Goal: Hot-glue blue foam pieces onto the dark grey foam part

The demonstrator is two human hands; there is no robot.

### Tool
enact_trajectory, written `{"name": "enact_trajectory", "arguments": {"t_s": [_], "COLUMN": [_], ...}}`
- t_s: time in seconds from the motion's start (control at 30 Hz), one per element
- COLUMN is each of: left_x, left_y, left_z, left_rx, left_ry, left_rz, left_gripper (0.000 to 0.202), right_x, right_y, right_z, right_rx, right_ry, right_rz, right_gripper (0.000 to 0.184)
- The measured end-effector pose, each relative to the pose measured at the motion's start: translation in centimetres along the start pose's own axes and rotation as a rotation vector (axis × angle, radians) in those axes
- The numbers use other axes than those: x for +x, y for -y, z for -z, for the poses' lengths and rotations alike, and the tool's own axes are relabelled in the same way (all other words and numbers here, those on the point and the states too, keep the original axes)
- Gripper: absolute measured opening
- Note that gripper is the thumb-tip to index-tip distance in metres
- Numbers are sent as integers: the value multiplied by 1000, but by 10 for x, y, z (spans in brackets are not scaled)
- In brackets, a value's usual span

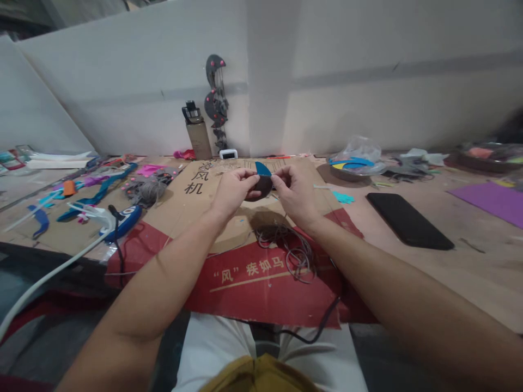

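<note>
Both hands are raised over a flattened cardboard sheet [261, 283] with red print. My left hand [232, 188] and my right hand [295, 190] pinch the same small craft pieces between them: a dark brown rounded foam piece [261, 188] with a blue crescent-shaped piece [262, 168] on top of it. The fingers of both hands are closed on these pieces. Below the hands a tangle of grey cord [292, 247] lies on the cardboard.
A black phone [408, 220] lies to the right, a purple foam sheet [490, 198] farther right. A bowl of coloured scraps [351, 166] sits behind. A blue glue gun [122, 220] and foam cut-outs lie left. A bottle [198, 133] and a hanging mobile [216, 103] stand against the white wall.
</note>
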State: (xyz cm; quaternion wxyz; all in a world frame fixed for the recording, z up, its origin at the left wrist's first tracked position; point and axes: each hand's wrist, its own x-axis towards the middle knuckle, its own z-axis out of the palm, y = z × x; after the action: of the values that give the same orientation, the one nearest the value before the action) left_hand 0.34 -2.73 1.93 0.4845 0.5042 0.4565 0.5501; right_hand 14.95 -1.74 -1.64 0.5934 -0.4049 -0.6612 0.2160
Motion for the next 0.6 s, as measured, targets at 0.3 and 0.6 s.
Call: {"name": "enact_trajectory", "arguments": {"t_s": [0.3, 0.6], "left_x": [3, 3], "left_y": [3, 3], "left_z": [0, 1], "left_rx": [-28, -51], "left_ry": [-10, -17], "left_rz": [3, 5], "left_gripper": [6, 4], "right_x": [2, 2], "right_y": [2, 2], "right_z": [1, 0], "right_rx": [75, 81], "right_ry": [10, -12], "right_rz": [-70, -76], "right_gripper": [6, 5]}}
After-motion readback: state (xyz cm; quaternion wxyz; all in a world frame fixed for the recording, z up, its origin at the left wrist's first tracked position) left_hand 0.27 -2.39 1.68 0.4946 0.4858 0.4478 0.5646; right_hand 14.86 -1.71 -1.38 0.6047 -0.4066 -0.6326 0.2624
